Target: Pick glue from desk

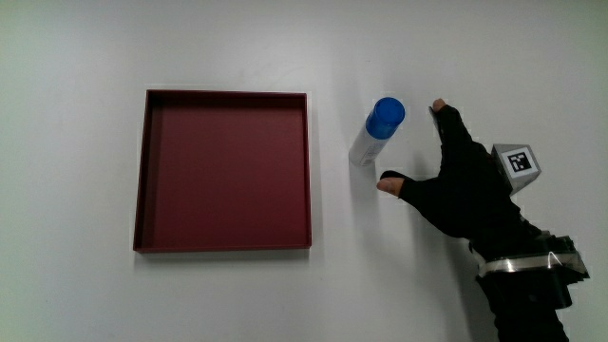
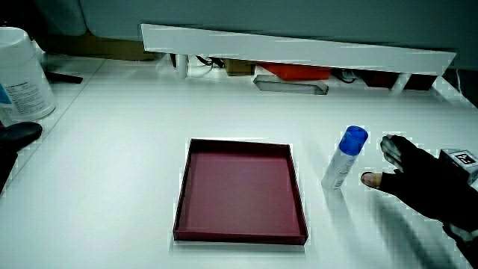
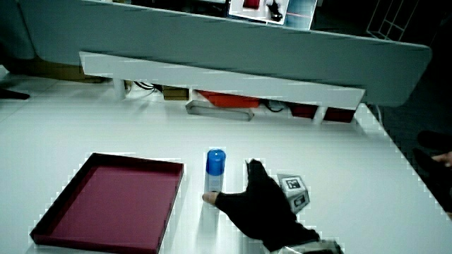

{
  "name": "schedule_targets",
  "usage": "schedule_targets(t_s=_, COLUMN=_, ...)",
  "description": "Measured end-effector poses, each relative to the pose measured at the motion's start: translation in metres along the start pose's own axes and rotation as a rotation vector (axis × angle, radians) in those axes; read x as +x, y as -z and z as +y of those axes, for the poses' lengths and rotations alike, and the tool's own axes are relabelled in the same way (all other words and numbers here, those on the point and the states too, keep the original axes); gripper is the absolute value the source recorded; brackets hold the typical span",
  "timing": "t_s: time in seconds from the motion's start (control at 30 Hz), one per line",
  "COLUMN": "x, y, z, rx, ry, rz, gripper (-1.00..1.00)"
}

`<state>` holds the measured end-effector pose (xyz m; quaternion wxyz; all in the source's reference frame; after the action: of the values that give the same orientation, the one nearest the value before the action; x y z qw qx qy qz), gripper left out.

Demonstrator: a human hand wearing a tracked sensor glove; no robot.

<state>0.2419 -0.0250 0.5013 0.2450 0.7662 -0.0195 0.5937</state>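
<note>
The hand sits nearest the person, its forearm cut off at the main view's edge. It rests just beside the glue, fingers spread and relaxed, holding nothing; thumb and forefinger flank the stick with a gap showing between them and it in the main view. In a side view the hand covers the foot of the glue, so whether the thumb touches it there I cannot tell. In a side view the hand is cut off at the wrist, and only a corner of the cube shows.

The glue stands upright on the table, between the hand and the tray. From above its blue cap hides most of the pale body.

There is one tray, dark red, square, with nothing in it. Both side views show the tray whole or nearly so; in one, the tray loses a corner at the picture's edge.

Only the side views show the partition, with dim things under it that I cannot make out, a red one among them. Just one shows a white tub, partly cut off, at the table's edge.

One hand, one glue, one tray, one cube, one tub.
</note>
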Motion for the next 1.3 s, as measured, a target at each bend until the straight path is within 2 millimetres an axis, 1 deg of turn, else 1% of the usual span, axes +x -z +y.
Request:
schedule_targets(t_s=0.07, x=0.001, y=0.002, z=0.004, rx=-0.006, ry=-0.021, rz=0.004, gripper=0.0)
schedule_targets(t_s=0.1, x=0.002, y=0.002, z=0.006, rx=-0.007, ry=-0.005, rz=0.004, gripper=0.0)
schedule_targets(t_s=0.23, x=-0.001, y=0.005, z=0.012, rx=-0.01, ry=-0.03, rz=0.021, gripper=0.0)
schedule_targets(t_s=0.37, x=0.002, y=0.005, z=0.017, rx=-0.007, ry=-0.043, rz=0.038, gripper=0.0)
schedule_targets(t_s=0.47, x=0.006, y=0.006, z=0.022, rx=-0.015, ry=-0.065, rz=0.08, gripper=0.14)
schedule_targets(t_s=0.57, x=0.003, y=0.008, z=0.023, rx=0.002, ry=-0.098, rz=0.113, gripper=0.29)
schedule_targets(t_s=0.63, x=0.005, y=0.007, z=0.024, rx=0.009, ry=-0.114, rz=0.124, gripper=0.38)
schedule_targets(t_s=0.93, x=0.007, y=0.005, z=0.025, rx=0.089, ry=-0.143, rz=0.104, gripper=0.81)
schedule_targets(t_s=1.07, x=0.001, y=0.007, z=0.023, rx=0.104, ry=-0.169, rz=0.083, gripper=1.0)
schedule_targets(t_s=1.2, x=-0.004, y=0.004, z=0.024, rx=0.1, ry=-0.19, rz=0.072, gripper=1.0)
schedule_targets(t_s=1.3, x=-0.019, y=0.006, z=0.024, rx=0.087, ry=-0.227, rz=0.077, gripper=1.0)
